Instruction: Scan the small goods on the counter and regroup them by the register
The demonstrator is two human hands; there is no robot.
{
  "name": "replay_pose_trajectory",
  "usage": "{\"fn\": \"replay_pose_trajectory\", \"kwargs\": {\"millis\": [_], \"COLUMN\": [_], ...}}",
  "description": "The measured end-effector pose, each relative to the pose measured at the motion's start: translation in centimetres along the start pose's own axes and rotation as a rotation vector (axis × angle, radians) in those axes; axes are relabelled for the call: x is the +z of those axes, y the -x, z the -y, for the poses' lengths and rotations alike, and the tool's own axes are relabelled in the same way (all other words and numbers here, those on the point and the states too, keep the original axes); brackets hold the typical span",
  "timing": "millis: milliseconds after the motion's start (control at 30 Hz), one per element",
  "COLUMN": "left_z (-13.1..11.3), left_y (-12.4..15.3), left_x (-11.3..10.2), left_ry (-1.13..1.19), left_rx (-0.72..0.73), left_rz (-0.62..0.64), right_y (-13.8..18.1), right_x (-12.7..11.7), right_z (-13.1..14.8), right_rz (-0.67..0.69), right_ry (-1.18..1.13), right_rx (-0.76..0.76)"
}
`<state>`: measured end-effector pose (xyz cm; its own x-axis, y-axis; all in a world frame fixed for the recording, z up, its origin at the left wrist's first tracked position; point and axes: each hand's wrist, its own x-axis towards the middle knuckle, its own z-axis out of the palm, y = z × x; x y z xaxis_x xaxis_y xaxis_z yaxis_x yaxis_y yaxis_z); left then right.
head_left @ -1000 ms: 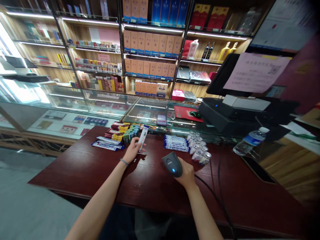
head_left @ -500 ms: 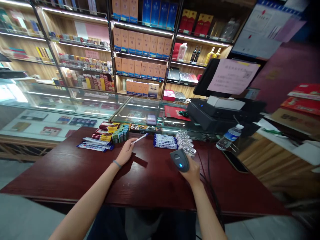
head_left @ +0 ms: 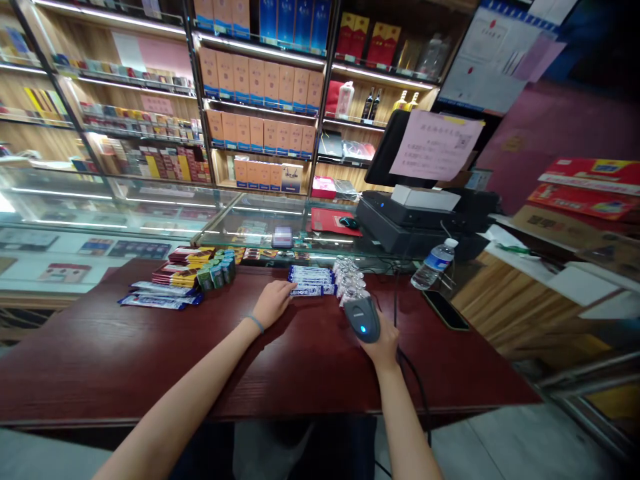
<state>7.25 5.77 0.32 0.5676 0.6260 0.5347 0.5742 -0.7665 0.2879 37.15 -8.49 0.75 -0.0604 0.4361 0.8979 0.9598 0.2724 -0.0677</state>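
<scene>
My left hand [head_left: 273,304] is at the left end of a slim blue-and-white packet [head_left: 308,291], its fingers closed on that end. This packet lies at the near side of a row of matching packets [head_left: 313,273], a little further left than the others. In my right hand [head_left: 384,341] is a dark grey barcode scanner [head_left: 362,319] with a lit blue light, held over the table. Just beyond the scanner stand small silvery-white round-ended items [head_left: 349,277], partly hidden by it.
Left on the dark red table [head_left: 310,363] lie more blue-and-white packets [head_left: 160,297], red-and-yellow packets [head_left: 177,270] and green cylinders [head_left: 216,270]. Rightward are a water bottle [head_left: 434,264], a phone [head_left: 446,309] and the scanner's cable [head_left: 417,380]. A glass counter [head_left: 245,217] and monitor [head_left: 387,150] stand behind.
My left hand has moved right with a packet, from mid-air to the near side of the packet row. My right hand still holds the scanner. The view has turned slightly right.
</scene>
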Motion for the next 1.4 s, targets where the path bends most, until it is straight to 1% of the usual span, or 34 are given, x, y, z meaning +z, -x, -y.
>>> {"fn": "replay_pose_trajectory", "kwargs": {"millis": [133, 233, 333, 533, 833, 1100, 1200, 1300, 1400], "left_z": [-0.9, -1.3, -1.5, -1.5, -2.5, -2.8, -2.9, -2.9, -2.4], "left_y": [-1.8, -2.7, -3.3, -3.7, -4.2, -4.1, -4.0, -3.7, -2.9], "left_x": [2.2, 3.4, 4.4, 5.6, 5.4, 5.2, 5.0, 4.6, 3.5], "left_ry": [-0.060, -0.069, -0.077, -0.109, -0.150, -0.137, -0.109, -0.061, -0.032], "left_rx": [0.016, 0.005, -0.027, -0.077, -0.156, -0.159, -0.170, -0.185, -0.198], "left_rz": [0.070, 0.096, 0.087, 0.044, 0.010, -0.004, -0.014, -0.044, -0.078], "right_y": [0.5, 0.6, 0.5, 0.1, 0.6, 1.0, 1.0, 0.9, 0.5], "right_x": [0.2, 0.2, 0.1, 0.1, 0.5, 1.0, 1.0, 1.0, 1.0], "right_z": [-0.1, 0.0, 0.2, 0.6, 0.6, 0.4, 0.5, 0.6, 0.8], "right_rz": [-0.022, -0.006, 0.030, 0.036, 0.034, 0.044, 0.071, 0.086, 0.072], "right_ry": [-0.011, -0.018, -0.027, -0.053, -0.032, -0.036, -0.026, -0.021, -0.042], "right_rx": [0.038, 0.061, 0.083, 0.084, 0.076, 0.058, 0.055, 0.047, 0.020]}}
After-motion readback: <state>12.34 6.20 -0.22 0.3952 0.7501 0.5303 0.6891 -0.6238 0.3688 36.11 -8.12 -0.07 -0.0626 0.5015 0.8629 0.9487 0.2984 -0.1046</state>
